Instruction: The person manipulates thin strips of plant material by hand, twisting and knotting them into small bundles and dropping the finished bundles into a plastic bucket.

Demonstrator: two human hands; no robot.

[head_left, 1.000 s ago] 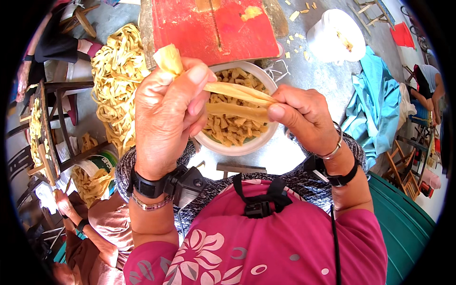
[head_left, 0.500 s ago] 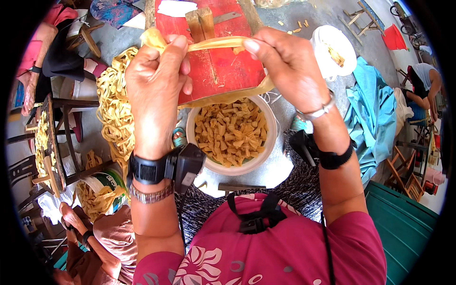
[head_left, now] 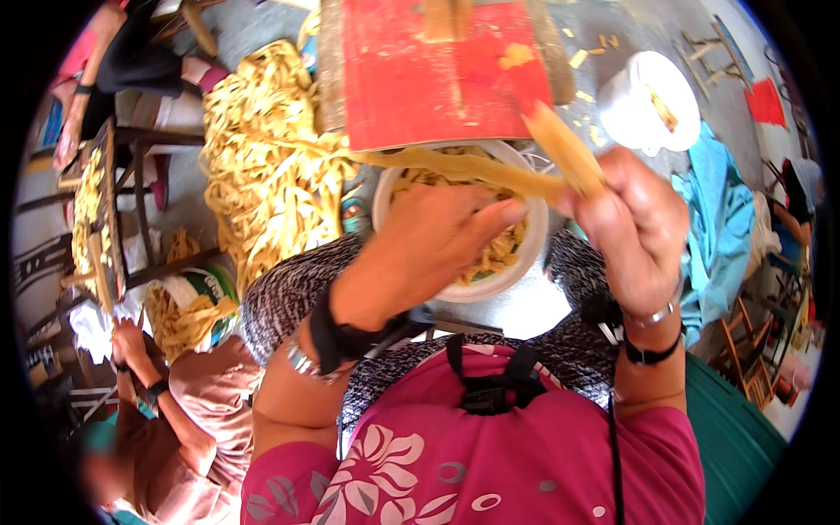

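My right hand [head_left: 632,229] pinches a long, flat yellow strip [head_left: 464,166], with a folded length [head_left: 564,149] sticking up from the fingers. The strip runs left past the front edge of a red board [head_left: 429,96] to a heap of yellow strips [head_left: 271,157] on the floor. Below it, my left hand [head_left: 429,241] is over a white bucket [head_left: 535,254]. Its thumb points right, apart from the fingers, which are partly hidden; nothing shows in its grasp. Short yellow bundles [head_left: 494,258] fill the bucket, partly covered by the hand and strip.
A wooden block [head_left: 448,19] stands on the board. At the right are a white pail [head_left: 647,101], a blue sheet [head_left: 722,219] and a green bin [head_left: 726,429]. Co-workers sit at the left, one in brown [head_left: 214,385], near a bucket of strips [head_left: 188,302].
Both hands have come down from the board toward me. The left has let go of the strip and moved right over the bucket; the right holds a folded length.
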